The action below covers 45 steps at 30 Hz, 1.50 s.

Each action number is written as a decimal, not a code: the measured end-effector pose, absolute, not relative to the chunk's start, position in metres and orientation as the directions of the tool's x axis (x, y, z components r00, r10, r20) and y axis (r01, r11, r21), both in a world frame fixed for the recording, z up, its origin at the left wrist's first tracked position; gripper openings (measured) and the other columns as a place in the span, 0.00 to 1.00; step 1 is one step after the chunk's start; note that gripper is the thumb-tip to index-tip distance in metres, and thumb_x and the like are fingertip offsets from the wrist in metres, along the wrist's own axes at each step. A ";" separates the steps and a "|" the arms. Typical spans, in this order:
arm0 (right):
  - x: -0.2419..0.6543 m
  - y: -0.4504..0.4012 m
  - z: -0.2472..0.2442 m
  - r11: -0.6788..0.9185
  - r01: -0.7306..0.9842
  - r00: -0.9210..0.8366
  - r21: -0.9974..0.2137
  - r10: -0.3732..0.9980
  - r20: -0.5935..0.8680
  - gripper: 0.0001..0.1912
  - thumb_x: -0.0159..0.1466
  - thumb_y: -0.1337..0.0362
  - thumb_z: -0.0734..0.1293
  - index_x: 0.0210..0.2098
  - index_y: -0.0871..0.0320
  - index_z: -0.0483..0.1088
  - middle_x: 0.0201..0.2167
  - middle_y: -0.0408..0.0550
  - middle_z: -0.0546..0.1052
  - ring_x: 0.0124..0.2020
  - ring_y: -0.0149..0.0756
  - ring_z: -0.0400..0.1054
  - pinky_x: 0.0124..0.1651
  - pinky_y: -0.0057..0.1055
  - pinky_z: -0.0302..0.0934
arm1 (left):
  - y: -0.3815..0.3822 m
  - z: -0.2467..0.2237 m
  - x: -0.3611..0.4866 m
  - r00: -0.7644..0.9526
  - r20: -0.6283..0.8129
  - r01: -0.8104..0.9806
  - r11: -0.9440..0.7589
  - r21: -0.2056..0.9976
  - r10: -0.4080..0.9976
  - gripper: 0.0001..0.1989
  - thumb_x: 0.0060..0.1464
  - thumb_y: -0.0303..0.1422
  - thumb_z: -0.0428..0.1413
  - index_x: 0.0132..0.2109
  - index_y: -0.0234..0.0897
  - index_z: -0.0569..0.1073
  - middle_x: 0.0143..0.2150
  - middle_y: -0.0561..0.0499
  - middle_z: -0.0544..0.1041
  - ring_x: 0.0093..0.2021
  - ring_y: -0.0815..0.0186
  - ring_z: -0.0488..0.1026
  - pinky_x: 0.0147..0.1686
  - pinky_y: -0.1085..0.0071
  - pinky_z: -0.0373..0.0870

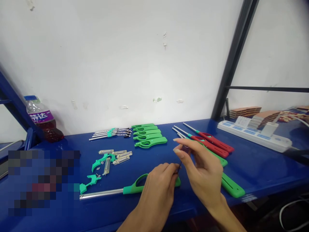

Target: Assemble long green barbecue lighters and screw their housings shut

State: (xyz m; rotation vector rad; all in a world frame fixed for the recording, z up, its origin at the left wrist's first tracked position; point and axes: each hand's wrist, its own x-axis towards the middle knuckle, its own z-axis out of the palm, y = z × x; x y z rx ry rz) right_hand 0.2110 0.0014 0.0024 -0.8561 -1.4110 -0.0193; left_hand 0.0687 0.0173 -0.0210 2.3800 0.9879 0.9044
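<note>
My left hand [160, 182] is closed over the handle of a green lighter [137, 188], whose silver tube points left along the table's front. Beside it my right hand [204, 167] is raised, its thumb and index finger pinching the top of a small dark tool [180, 165]. The tool's shaft slants down to my left fingertips at the lighter's handle. Several green handle shells [151, 141] lie in a stack behind the hands. To the right are red lighters [212, 145] and green ones [233, 185], partly hidden by my right hand.
Silver tubes with wires [109, 133] lie at the back left. Nearer are clear fuel capsules [107, 166] and teal plastic parts [90, 181]. A drink bottle [42, 119] stands far left. A white power strip [256, 135] lies on the right of the blue table [79, 141].
</note>
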 end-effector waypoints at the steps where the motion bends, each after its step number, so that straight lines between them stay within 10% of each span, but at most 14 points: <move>1: 0.211 0.002 0.002 0.710 0.488 0.211 -0.508 0.469 0.858 0.13 0.73 0.67 0.71 0.54 0.43 0.78 0.39 0.36 0.81 0.37 0.29 0.75 0.43 0.28 0.68 | 0.017 -0.021 0.069 0.541 0.412 0.464 -0.669 0.581 0.733 0.13 0.68 0.19 0.54 0.51 0.38 0.79 0.44 0.50 0.83 0.43 0.58 0.81 0.42 0.67 0.72; 20: 0.212 -0.001 0.000 0.673 0.506 0.096 -0.539 0.577 0.811 0.17 0.78 0.67 0.61 0.59 0.44 0.74 0.49 0.41 0.82 0.48 0.32 0.76 0.50 0.30 0.70 | 0.012 -0.017 0.057 0.547 0.356 0.490 -0.635 0.597 0.757 0.12 0.67 0.22 0.56 0.49 0.40 0.80 0.47 0.48 0.81 0.45 0.54 0.79 0.48 0.58 0.74; 29: 0.211 0.000 -0.003 0.674 0.506 0.117 -0.539 0.566 0.816 0.17 0.74 0.66 0.69 0.59 0.43 0.75 0.40 0.41 0.79 0.39 0.32 0.75 0.46 0.30 0.71 | 0.005 -0.031 0.036 0.595 0.363 0.624 -0.697 0.352 0.717 0.15 0.67 0.26 0.58 0.58 0.42 0.78 0.55 0.45 0.80 0.51 0.50 0.79 0.53 0.48 0.78; 34: 0.209 0.001 -0.002 0.688 0.405 0.034 -0.602 0.646 0.762 0.22 0.78 0.66 0.60 0.68 0.43 0.68 0.55 0.47 0.80 0.52 0.38 0.77 0.53 0.35 0.75 | 0.002 -0.035 0.026 0.629 0.364 0.640 -0.723 0.259 0.687 0.17 0.69 0.26 0.56 0.61 0.41 0.76 0.56 0.42 0.80 0.51 0.48 0.80 0.52 0.46 0.79; 41: 0.202 0.007 0.001 0.682 0.478 0.082 -0.553 0.593 0.801 0.19 0.72 0.66 0.71 0.61 0.44 0.76 0.42 0.43 0.80 0.41 0.34 0.77 0.47 0.32 0.74 | 0.005 -0.027 0.011 0.577 0.260 0.672 -0.631 0.386 0.774 0.19 0.68 0.26 0.57 0.62 0.42 0.78 0.56 0.44 0.79 0.52 0.50 0.78 0.54 0.49 0.77; 45: 0.203 0.003 0.023 0.700 0.511 -0.063 -0.499 0.609 0.791 0.19 0.76 0.69 0.64 0.61 0.45 0.76 0.51 0.43 0.83 0.51 0.35 0.78 0.55 0.32 0.72 | 0.009 -0.015 0.010 0.550 0.164 0.663 -0.548 0.511 0.819 0.16 0.65 0.26 0.62 0.57 0.43 0.81 0.52 0.47 0.79 0.51 0.53 0.78 0.54 0.55 0.74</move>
